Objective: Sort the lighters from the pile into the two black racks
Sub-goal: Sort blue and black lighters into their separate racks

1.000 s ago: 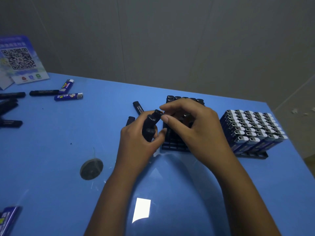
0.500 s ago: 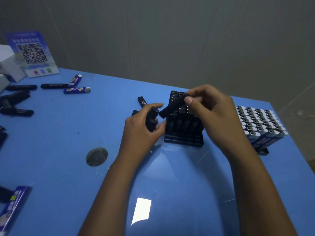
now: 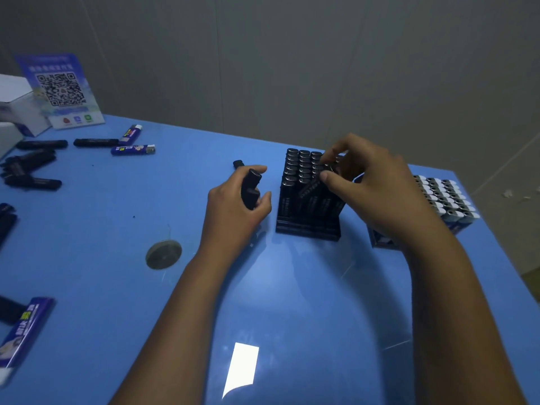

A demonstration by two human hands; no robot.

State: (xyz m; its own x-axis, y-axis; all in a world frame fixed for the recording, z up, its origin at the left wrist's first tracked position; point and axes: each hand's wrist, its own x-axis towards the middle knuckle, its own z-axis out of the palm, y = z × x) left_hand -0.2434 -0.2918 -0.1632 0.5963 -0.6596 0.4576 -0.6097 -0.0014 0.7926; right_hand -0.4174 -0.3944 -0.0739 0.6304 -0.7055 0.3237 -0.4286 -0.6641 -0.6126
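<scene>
Right hand pinches a slim black plastic lighter, long axis tilted, base entering the black slotted rack directly beneath on the blue bench. Left hand grips spare black lighters just beside the rack.

Glossy blue table, matt black plastic lighters

Left hand grips black lighters; right hand pinches lighter into rack.
</scene>
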